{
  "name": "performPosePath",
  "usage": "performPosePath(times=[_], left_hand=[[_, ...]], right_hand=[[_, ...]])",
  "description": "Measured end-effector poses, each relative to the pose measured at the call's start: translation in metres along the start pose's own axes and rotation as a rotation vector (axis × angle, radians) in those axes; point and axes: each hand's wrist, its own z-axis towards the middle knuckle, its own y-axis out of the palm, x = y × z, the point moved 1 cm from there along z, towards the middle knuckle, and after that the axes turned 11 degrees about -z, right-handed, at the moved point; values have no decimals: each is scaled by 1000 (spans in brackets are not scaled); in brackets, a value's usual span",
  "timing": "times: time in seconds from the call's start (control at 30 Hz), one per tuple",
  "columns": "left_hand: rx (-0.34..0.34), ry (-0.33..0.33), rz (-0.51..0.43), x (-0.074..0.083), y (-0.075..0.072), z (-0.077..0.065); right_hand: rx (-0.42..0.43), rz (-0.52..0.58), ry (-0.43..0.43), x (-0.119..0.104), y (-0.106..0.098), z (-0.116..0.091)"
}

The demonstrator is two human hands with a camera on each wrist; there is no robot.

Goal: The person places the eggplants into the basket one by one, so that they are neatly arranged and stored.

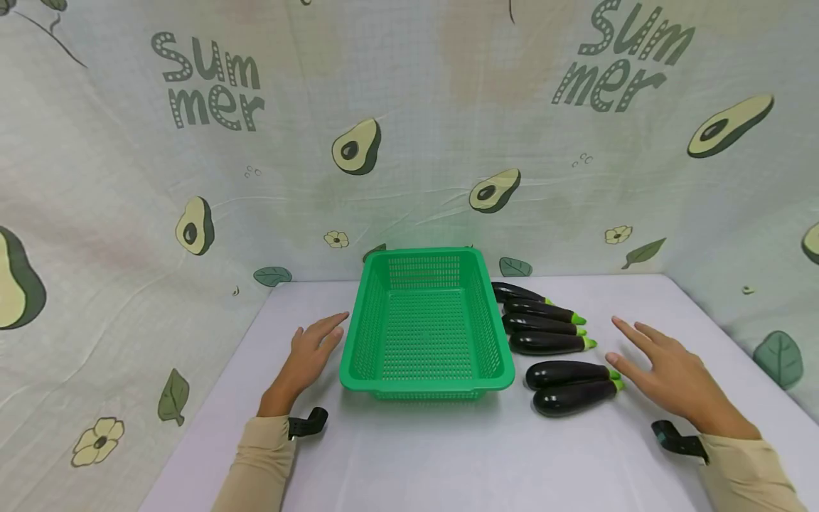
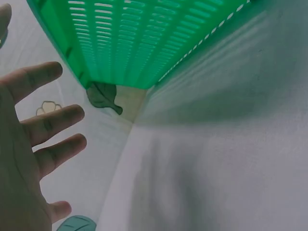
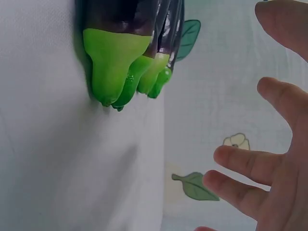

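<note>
A green plastic basket [image 1: 425, 334] with slotted walls stands in the middle of the table, and nothing lies in it. To its right are several dark eggplants [image 1: 550, 343] with green stem ends, a group behind and a pair [image 1: 576, 397] nearer the front. My left hand [image 1: 310, 355] hovers beside the basket's left wall, fingers spread and holding nothing. In the left wrist view the basket wall [image 2: 130, 43] is apart from the fingers. My right hand [image 1: 675, 373] is held just right of the eggplants, fingers extended. Green stem ends [image 3: 115, 62] show in the right wrist view, apart from the fingers.
A white table [image 1: 435, 462] carries everything. Behind it and at both sides hangs a pale cloth [image 1: 409, 85] printed with avocados, leaves and lettering. Each wrist wears a black strap-on camera [image 1: 308, 423], and the sleeves are beige.
</note>
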Motion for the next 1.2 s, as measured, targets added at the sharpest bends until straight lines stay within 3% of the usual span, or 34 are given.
performPosePath(times=[0.27,0.43,0.57,0.7,1.0,1.2], left_hand=[[-18,2,-131,2,8,2],[-62,-101,-251,0,14,1],[-86,-147,-314,2,19,1],[-93,-143,-386,5,21,2],[-163,-86,-491,7,24,2],[-184,-105,-535,6,25,1]], right_hand=[[-36,124,8,-3,7,-2],[-7,237,-10,-8,11,-5],[83,269,-46,-13,11,-8],[143,295,-57,-14,11,-9],[151,344,-31,-15,11,-14],[138,373,-24,-15,11,-19]])
